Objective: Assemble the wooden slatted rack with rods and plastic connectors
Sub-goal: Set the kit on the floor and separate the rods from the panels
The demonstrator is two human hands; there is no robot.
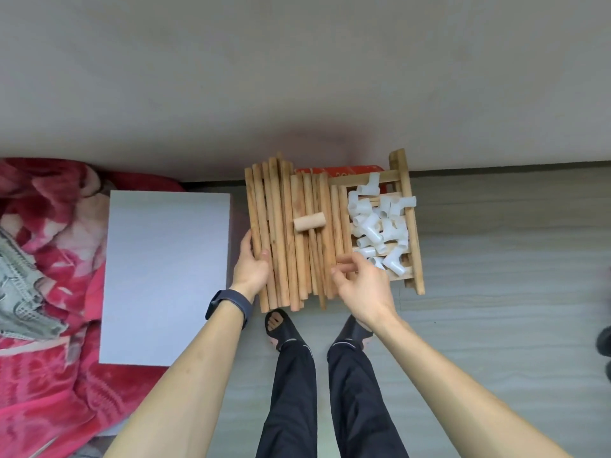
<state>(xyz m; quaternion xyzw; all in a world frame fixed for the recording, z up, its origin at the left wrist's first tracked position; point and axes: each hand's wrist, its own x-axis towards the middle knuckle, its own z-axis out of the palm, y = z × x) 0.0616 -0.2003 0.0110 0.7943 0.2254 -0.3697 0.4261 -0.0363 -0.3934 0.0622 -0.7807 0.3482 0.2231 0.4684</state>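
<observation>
l hand [251, 267] grips rods [287, 233]; r hand [362, 284] near connectors [380, 226].

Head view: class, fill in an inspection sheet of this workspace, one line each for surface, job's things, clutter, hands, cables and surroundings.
Surface: slatted panel serves as a tray, resting on a mostly hidden red thing, with grey plank floor below.
Job's things: wooden rods lie side by side on the panel; white plastic connectors are piled at its right; wooden mallet lies across the rods.
Clutter: nothing seen.
Hands: left hand grips the rods' left edge; right hand hovers curled over the rods' near ends, grip unclear.
Cables: nothing seen.
Surroundings: white board, red blanket, grey wall, sandalled feet.
</observation>
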